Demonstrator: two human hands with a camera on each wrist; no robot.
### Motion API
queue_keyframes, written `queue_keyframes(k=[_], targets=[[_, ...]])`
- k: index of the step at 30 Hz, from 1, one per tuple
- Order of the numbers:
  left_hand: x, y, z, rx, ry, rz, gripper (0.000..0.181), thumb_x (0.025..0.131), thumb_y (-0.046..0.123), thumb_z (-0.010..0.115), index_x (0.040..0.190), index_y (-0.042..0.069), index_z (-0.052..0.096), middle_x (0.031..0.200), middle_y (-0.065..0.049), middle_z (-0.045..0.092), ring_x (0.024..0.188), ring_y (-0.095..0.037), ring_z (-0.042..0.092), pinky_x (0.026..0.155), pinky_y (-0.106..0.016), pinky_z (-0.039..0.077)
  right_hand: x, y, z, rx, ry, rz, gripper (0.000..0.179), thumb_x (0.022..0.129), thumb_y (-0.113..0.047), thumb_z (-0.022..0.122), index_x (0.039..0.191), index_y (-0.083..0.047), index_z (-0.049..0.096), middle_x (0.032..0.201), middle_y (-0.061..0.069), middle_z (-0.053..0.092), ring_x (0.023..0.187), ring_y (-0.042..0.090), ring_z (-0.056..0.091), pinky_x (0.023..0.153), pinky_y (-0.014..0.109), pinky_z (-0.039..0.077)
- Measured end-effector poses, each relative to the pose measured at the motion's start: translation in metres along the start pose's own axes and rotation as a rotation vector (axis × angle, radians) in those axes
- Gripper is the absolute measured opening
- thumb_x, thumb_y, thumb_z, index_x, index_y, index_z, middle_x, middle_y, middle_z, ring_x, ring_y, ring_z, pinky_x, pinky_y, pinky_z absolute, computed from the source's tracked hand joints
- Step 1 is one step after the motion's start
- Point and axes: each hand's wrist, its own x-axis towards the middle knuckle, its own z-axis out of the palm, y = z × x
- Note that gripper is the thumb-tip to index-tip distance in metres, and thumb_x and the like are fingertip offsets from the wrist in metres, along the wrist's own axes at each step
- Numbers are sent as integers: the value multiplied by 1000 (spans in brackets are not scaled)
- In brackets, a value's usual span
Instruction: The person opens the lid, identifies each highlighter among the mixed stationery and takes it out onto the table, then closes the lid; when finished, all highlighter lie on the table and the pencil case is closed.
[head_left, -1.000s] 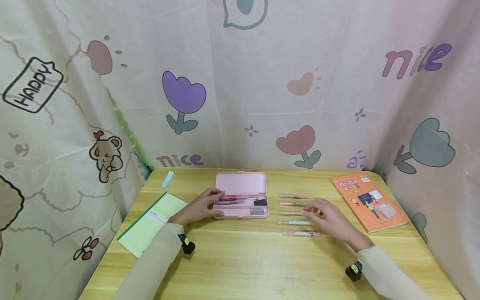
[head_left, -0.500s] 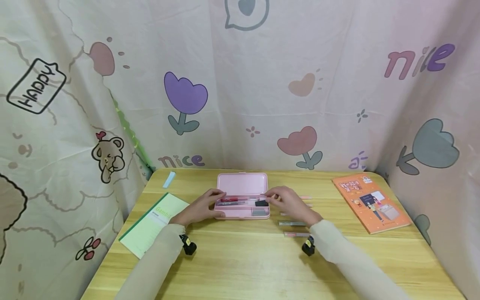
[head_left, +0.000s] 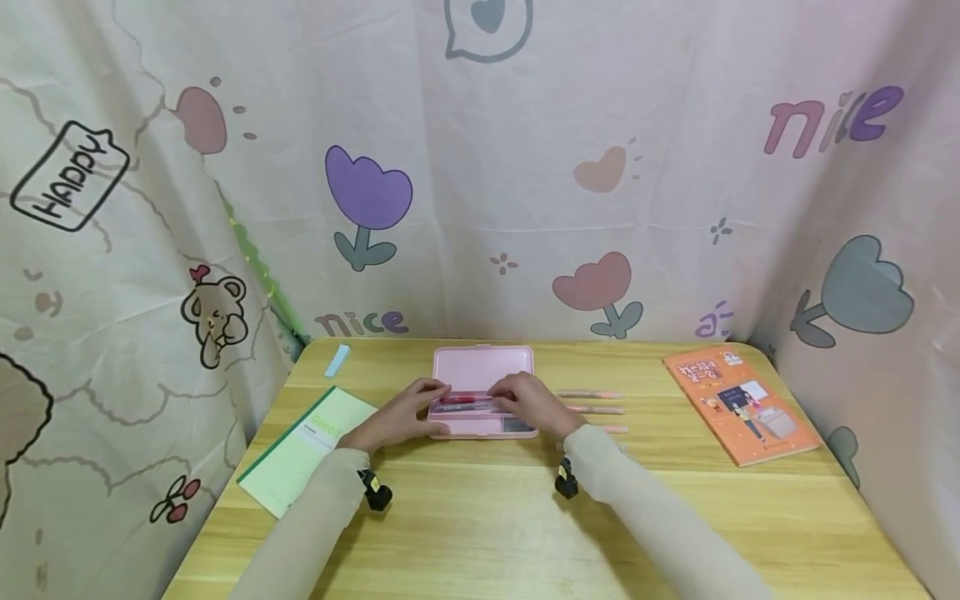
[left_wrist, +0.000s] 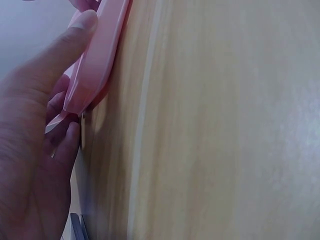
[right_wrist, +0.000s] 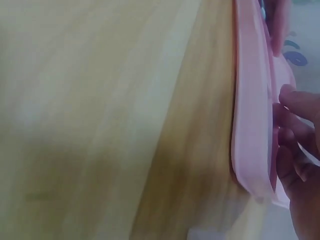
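A pink pencil case [head_left: 480, 368] stands with its lid up near the table's back edge. My left hand [head_left: 408, 412] grips its left end, thumb [left_wrist: 84, 24] on the front wall and other fingers behind. Inside lie a red pen [head_left: 457, 399] and a grey pen [head_left: 459, 407], both partly covered at their right ends. My right hand [head_left: 534, 402] reaches over the case's right part, fingers [right_wrist: 300, 105] bent into the long compartment. Whether they pinch a pen is hidden. A grey block [head_left: 514, 425] shows in the front compartment.
Right of the case several pens [head_left: 588, 394] lie in a row, the nearer ones covered by my right forearm. An orange book [head_left: 738, 408] lies at the right, a green notebook [head_left: 300, 454] at the left. A light blue strip [head_left: 337, 360] is at the back left.
My right hand has moved left from the row of pens to the case and now covers the black block inside. My left hand stays on the case's left end.
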Motion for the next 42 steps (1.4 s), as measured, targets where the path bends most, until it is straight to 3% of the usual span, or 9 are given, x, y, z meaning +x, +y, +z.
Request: queue_keyframes(k=[6, 10, 18, 25, 30, 36, 42], targets=[[0, 0, 1, -3, -1, 4, 91, 93, 57, 83, 168, 24, 45, 172, -6, 39, 162, -36, 36, 131, -62, 35, 8, -2, 7, -136, 4, -74, 13, 101, -12, 79, 111, -7, 85, 103, 7, 77, 98, 23, 70, 94, 40, 61], [-1, 1, 1, -3, 0, 15, 90, 94, 55, 83, 168, 22, 45, 172, -8, 39, 161, -38, 37, 130, -63, 35, 9, -4, 9, -205, -6, -70, 13, 98, -15, 83, 110, -9, 85, 102, 4, 75, 98, 22, 67, 93, 39, 60], [0, 1, 2, -6, 1, 27, 87, 95, 52, 83, 168, 21, 45, 171, -9, 39, 160, -38, 38, 130, -63, 36, 9, -3, 8, -242, -10, -82, 6, 97, -16, 85, 96, -13, 80, 94, 1, 74, 92, 20, 64, 87, 38, 58], [0, 1, 1, -12, -3, 11, 89, 93, 57, 83, 167, 23, 46, 172, -8, 38, 160, -38, 38, 130, -64, 35, 10, -11, 2, -306, -34, -94, 8, 99, -19, 83, 96, -11, 81, 94, 2, 74, 89, 21, 66, 84, 38, 59], [1, -3, 1, 16, 16, 16, 89, 93, 59, 82, 167, 24, 47, 171, -7, 40, 159, -37, 40, 128, -65, 37, 7, -11, -4, -303, 6, -85, 8, 101, -16, 80, 101, -8, 78, 97, 5, 77, 92, 25, 70, 87, 41, 61], [1, -5, 1, 16, 8, 31, 90, 92, 59, 83, 167, 23, 47, 171, -7, 40, 160, -37, 38, 130, -63, 36, -14, -1, -33, -204, 68, -32, 6, 102, -15, 78, 102, -9, 78, 98, 1, 79, 98, 23, 71, 97, 44, 61], [1, -5, 2, 16, 14, 30, 88, 93, 60, 81, 167, 24, 48, 171, -8, 41, 159, -38, 39, 128, -65, 38, -62, 13, -72, -102, 105, 63, 9, 104, -23, 76, 103, -13, 77, 99, -5, 75, 102, 18, 66, 97, 44, 59]])
